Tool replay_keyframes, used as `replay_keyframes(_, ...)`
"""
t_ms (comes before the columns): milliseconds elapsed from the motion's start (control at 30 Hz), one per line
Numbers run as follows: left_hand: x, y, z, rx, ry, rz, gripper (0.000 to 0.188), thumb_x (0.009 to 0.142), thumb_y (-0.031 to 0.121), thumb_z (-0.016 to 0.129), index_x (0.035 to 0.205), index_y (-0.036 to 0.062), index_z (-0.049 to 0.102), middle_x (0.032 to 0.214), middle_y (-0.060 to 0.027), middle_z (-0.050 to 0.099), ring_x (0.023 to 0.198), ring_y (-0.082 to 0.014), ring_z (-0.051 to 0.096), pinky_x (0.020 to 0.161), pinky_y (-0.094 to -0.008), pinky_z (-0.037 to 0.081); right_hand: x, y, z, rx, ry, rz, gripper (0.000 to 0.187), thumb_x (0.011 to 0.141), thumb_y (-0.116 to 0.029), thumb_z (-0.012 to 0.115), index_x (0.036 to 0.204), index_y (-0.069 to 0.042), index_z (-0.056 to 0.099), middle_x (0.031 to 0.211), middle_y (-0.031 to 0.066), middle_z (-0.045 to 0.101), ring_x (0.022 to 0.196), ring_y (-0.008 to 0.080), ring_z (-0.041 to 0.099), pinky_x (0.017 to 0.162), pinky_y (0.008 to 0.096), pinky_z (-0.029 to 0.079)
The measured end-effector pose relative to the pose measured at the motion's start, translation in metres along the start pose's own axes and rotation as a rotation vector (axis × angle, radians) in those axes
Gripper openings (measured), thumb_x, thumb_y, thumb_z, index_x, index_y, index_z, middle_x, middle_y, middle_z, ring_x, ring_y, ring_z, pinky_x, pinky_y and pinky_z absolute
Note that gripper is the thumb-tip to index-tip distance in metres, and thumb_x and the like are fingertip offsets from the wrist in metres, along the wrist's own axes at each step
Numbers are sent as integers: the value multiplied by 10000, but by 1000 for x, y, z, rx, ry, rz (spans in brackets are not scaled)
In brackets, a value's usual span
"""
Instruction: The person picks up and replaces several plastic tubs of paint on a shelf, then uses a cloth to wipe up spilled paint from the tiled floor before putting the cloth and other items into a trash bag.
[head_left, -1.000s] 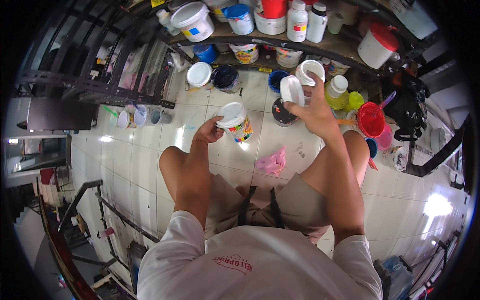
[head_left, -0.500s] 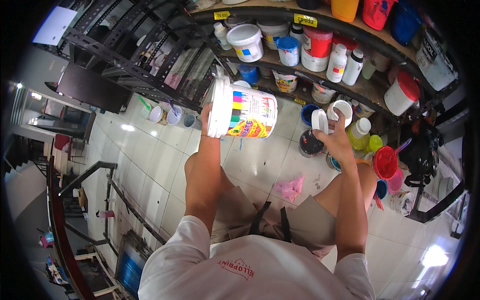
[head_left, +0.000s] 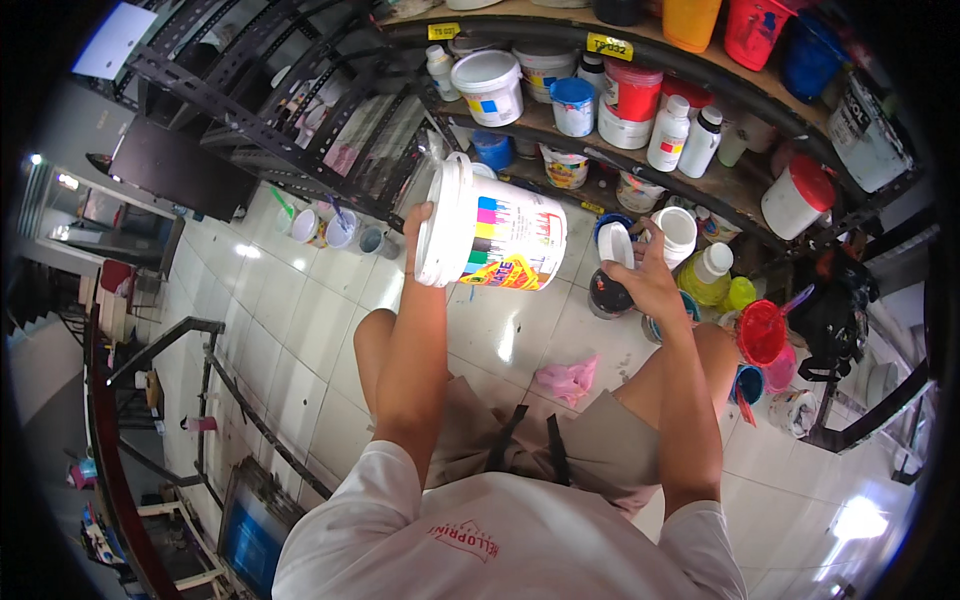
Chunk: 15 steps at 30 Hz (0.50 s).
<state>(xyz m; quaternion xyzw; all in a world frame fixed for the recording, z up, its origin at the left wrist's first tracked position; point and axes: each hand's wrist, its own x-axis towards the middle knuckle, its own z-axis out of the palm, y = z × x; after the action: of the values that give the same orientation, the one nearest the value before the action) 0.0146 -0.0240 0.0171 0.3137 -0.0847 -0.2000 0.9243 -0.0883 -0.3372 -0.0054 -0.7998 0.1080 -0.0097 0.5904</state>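
Observation:
My left hand (head_left: 418, 225) is closed on the rim end of a white plastic paint bucket (head_left: 520, 235). The bucket is held off the floor, tipped on its side with its rim to the left, and carries a multicoloured label. Its mouth is turned away, so its contents are hidden. On the right, my right hand (head_left: 650, 283) pinches a round white lid (head_left: 615, 246) between thumb and fingers. Just behind those fingers stands an open white jar (head_left: 677, 236). Below the lid is a dark paint pot (head_left: 608, 295).
Ahead, a shelf (head_left: 560, 165) holds tubs and bottles. Yellow jars (head_left: 708, 275) and a red paint pot (head_left: 762, 330) stand by my right knee. A pink rag (head_left: 568, 380) lies between my legs. Several small pots (head_left: 342, 230) line the floor at far left. A metal frame (head_left: 205, 360) stands left.
The bucket has shifted slightly right and tilted a little. My right hand has moved slightly left with the lid, which has turned to show more of its face.

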Motion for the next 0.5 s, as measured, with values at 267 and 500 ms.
replay_keyframes(267, -11, -16, -35, 594, 354, -331, 308, 797, 275, 636, 996, 44, 595, 719, -19, 610, 576, -110, 559, 492, -255, 439, 10, 13, 1, -114, 75, -44, 941, 678, -235, 758, 1360, 67, 185, 1155, 247, 531, 1056, 306, 564, 917, 351, 439)
replay_keyframes(500, -27, -85, -142, 674, 972, -350, 304, 780, 217, 647, 890, -47, 541, 664, -85, 528, 525, -176, 506, 478, -327, 457, -7, -18, 0, 23, -17, 86, 936, 693, -179, 731, 1407, -17, 149, 1165, 246, 522, 1042, 295, 565, 889, 355, 453)
